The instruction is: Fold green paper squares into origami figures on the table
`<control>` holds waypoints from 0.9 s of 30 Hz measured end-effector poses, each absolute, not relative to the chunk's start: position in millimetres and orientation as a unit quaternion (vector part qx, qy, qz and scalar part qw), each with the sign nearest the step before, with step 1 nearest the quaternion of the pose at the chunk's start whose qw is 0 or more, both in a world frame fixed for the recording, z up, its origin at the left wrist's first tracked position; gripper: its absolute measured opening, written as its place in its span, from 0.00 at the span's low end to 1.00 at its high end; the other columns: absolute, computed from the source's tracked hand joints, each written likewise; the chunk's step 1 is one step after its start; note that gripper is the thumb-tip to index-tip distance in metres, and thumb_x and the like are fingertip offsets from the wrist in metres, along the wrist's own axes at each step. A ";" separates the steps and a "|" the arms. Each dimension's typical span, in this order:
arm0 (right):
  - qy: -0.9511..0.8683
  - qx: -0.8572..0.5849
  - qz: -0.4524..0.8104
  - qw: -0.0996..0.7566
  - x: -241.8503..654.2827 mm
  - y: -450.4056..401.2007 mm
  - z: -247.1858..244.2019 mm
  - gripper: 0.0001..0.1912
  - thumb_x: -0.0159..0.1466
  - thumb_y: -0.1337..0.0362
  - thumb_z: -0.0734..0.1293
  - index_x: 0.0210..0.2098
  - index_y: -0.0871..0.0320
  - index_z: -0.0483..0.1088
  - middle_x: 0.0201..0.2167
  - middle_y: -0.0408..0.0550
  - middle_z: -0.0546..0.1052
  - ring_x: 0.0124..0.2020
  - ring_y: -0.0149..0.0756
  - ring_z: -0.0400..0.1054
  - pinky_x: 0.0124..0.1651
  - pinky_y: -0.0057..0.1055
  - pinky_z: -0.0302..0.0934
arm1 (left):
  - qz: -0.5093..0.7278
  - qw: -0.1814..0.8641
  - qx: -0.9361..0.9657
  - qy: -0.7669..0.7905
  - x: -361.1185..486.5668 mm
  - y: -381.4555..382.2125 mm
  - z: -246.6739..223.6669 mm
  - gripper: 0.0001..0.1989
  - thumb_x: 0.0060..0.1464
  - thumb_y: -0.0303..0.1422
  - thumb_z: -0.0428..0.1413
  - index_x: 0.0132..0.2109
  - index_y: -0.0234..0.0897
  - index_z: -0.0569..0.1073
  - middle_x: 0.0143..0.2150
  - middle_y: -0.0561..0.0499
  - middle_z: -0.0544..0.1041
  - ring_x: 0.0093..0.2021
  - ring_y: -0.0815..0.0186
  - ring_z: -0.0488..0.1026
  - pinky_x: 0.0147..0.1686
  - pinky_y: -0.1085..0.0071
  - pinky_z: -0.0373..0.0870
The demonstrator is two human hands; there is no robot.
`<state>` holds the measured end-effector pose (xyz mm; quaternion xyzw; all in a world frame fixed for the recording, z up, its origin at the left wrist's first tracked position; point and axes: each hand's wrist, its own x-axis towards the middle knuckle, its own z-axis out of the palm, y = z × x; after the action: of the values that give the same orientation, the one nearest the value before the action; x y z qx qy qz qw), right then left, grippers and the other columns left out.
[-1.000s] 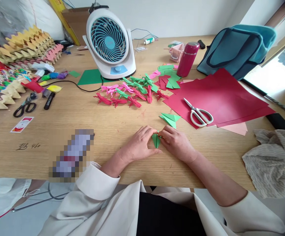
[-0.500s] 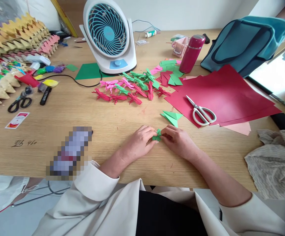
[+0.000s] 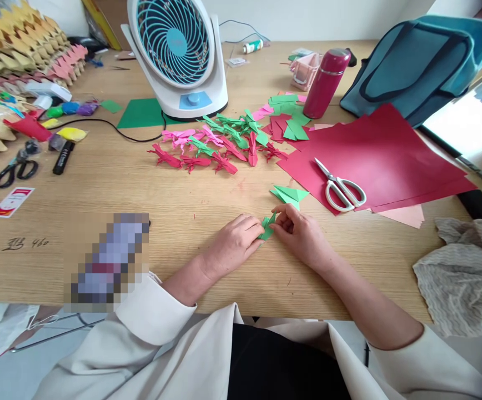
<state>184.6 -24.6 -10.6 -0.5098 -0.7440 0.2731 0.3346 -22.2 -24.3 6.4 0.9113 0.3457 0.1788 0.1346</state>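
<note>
At the upper left of the frame, rows of pleated yellow and pink pieces (image 3: 20,47) crowd the edge, and below them lie black-handled scissors (image 3: 16,169) and a black marker (image 3: 63,158), seemingly parked off to the side. Lower left, a pixelated oblong object (image 3: 110,261) rests on the surface (image 3: 141,183); its details cannot be told. The fan (image 3: 176,44) stands upright at the upper centre, its grille facing the person. Before its base, green, pink and red folded figures (image 3: 222,144) lie clustered, perhaps to keep them together, out of the way of the hands.

Just below the middle of the frame, the left hand (image 3: 235,239) pinches a small green paper piece (image 3: 267,228) from the left, apparently to steady it. The right hand (image 3: 301,230) nips its upper right edge between thumb and finger, a grip that probably suits a thin flap. Just above lies a pointed green folded sheet (image 3: 290,195), near but untouched.

Toward the right, white-handled scissors (image 3: 345,194) lie on red sheets (image 3: 382,161), likely for easy reach. A crumpled cloth (image 3: 453,278) sits lower right.
</note>
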 end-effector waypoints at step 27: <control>-0.762 -0.513 0.214 0.333 180.0 -22.2 -12.4 0.07 0.66 0.69 0.63 0.39 0.55 0.74 0.37 0.48 0.74 0.31 0.33 0.69 0.36 0.31 0.63 | 0.073 -0.023 0.948 0.309 -23.7 -33.8 2.8 0.19 0.67 0.24 0.44 0.61 0.31 0.66 0.50 0.40 0.73 0.52 0.57 0.69 0.50 0.59 0.70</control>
<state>180.0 -22.2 -12.4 -0.5132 -0.7618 0.2137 0.3326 -23.7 -33.8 2.8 0.9479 0.3093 0.0735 -0.0230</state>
